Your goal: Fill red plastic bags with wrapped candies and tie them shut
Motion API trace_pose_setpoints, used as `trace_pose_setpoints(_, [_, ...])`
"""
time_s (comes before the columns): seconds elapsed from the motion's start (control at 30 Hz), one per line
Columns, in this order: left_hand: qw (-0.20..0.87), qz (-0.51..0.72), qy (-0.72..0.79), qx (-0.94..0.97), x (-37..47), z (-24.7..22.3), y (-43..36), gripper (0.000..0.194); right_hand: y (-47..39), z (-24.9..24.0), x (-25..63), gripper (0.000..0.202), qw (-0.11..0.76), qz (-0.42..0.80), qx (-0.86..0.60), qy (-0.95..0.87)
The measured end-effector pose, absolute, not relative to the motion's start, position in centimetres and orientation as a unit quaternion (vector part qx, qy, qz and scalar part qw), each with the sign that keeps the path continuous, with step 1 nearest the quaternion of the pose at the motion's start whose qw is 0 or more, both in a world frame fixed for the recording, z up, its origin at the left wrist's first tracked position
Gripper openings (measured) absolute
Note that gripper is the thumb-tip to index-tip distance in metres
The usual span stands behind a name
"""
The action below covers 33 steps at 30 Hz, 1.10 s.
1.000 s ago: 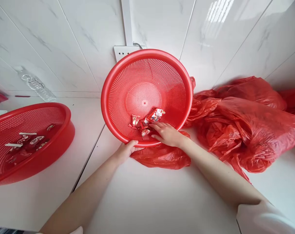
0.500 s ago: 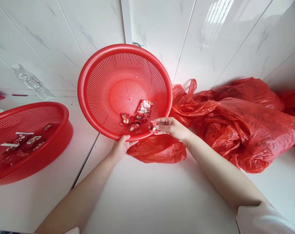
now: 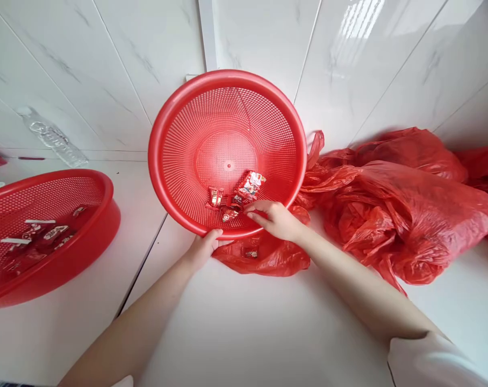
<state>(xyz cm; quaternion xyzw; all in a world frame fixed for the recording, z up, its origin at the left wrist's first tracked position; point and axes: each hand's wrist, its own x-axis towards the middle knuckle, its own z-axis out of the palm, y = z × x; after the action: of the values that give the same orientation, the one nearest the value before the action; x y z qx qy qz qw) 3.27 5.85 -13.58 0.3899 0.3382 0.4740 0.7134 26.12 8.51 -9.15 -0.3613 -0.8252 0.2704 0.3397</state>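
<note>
A round red perforated plastic basket (image 3: 156,156) stands at centre, tilted so that its opening faces the near side. The left hand (image 3: 203,250) grasps its near rim, thumb on top, fingers below. The right hand (image 3: 276,219) reaches over the near-right rim, thumb and fingers drawn together beside the packets; whether it pinches one, I cannot tell.

Progress, by judgement: partial. One small dark-labelled wrapped packet (image 3: 251,252) lies at a thin red plastic bag (image 3: 282,262) beneath the near rim; whether inside it or on top, I cannot tell. This unit appears to be out of the basket.

Left to clear: at least four units, grouped low on the near side of the basket. These are a larger red-and-white printed packet (image 3: 251,184), a small red-and-gold packet (image 3: 215,196) to its left, a small dark-printed packet (image 3: 237,199) between them, and a small red-and-white packet (image 3: 230,213) nearest the rim. The basket's far part is bare.
</note>
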Motion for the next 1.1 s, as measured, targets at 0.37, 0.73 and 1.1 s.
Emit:
trace_pose_setpoints(0.37, [0.742,0.452,0.339,0.362,3.6,-13.9,5.5,0.043,8.0,-11.0,25.1,0.058,0.254,0.123,-0.311,-0.908])
trace_pose_setpoints(0.73, [0.738,0.456,0.332,0.371,3.4,-13.9,5.7,0.043,7.6,-11.8,24.5,0.043,0.303,0.204,-0.278,-0.888])
trace_pose_setpoints(1.1, [0.744,0.457,0.322,0.365,3.5,-13.5,5.9,0.035,8.0,-11.6,24.8,0.045,0.316,0.273,-0.259,-0.871])
